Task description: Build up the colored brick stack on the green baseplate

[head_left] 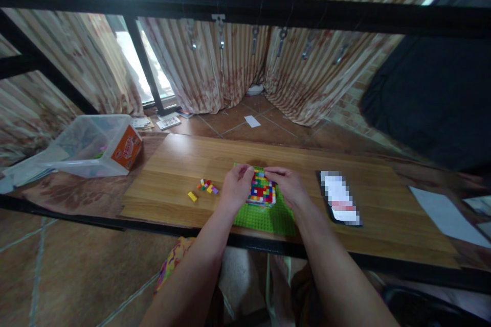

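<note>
The multicoloured brick block (262, 191) stands on the green baseplate (268, 219), close to the near edge of the wooden table (161, 184) at its middle. The left hand (237, 185) cups the block's left side, the right hand (287, 185) its right and top, fingers closed against it. Pressing evenly from both sides while the baseplate lies flat should seat bricks squarely. Loose bricks (205, 187) lie just left; a phone (339, 197) right; a plastic bin (94, 144) off the far left corner.
</note>
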Tool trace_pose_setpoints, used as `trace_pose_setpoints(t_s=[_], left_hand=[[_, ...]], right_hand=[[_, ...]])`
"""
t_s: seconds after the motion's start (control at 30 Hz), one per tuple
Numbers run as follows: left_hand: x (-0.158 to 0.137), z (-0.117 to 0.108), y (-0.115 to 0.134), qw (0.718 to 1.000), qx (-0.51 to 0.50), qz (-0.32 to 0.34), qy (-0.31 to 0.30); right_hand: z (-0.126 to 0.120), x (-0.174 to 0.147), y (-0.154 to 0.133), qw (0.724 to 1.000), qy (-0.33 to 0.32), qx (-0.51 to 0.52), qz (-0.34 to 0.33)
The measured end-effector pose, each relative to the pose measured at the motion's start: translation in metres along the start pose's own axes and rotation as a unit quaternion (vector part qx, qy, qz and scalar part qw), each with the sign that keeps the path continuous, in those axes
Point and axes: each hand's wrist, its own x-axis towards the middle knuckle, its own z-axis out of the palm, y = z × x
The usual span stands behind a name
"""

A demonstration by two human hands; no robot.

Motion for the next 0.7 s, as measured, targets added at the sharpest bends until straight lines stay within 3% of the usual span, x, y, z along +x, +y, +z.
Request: trace_pose_setpoints(t_s=[0.47, 0.7], left_hand=[[0.0021, 0.0002, -0.0029, 1.000, 0.002, -0.007, 0.015], [0.0001, -0.0009, 0.0013, 1.000, 0.003, -0.004, 0.005]], right_hand=[[-0.0045, 0.0011, 0.0006, 0.987, -0.012, -0.127, -0.096], [-0.0077, -0.0005, 0.0008, 0.987, -0.029, -0.122, -0.097]])
